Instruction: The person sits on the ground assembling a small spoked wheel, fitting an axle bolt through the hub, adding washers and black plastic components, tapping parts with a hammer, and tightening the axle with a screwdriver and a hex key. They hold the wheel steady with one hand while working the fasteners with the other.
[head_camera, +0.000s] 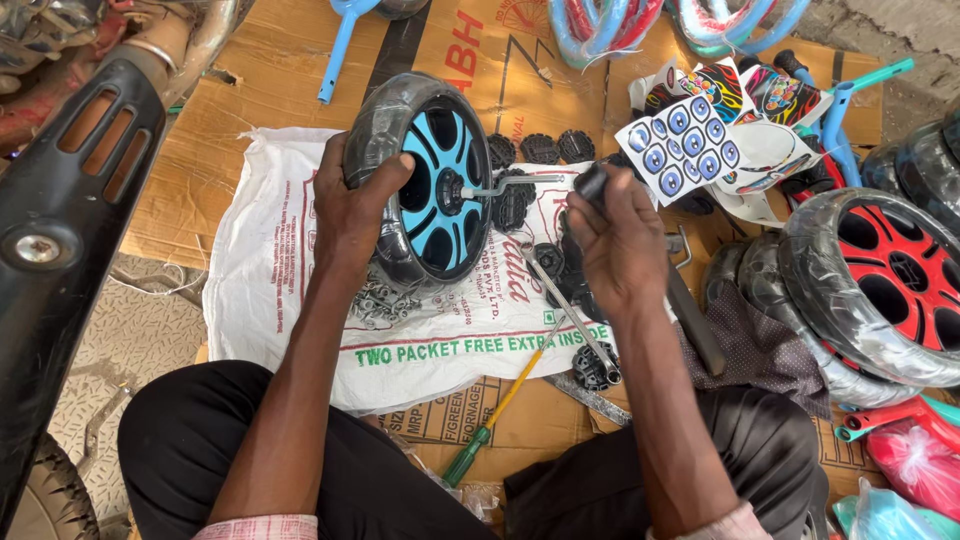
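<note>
Two hands busy | my left hand (350, 205) clamps blue-spoked wheel (425, 180) upright, steadying it | my right hand (615, 245) pinches black tool (590, 185) at axle rod (515, 184)

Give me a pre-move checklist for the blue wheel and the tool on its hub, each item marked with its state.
1. Left hand grips the black-tyred wheel with blue plastic spokes: ok.
2. Wheel stands upright on the white woven sack: ok.
3. Thin metal wrench reaches the wheel's hub: ok.
4. Right hand holds the wrench's black handle end: ok.
5. Wrench seated fully on the hub nut: cannot tell.
6. Loose small metal fasteners lie under the wheel, clear of the hub: ok.
</note>
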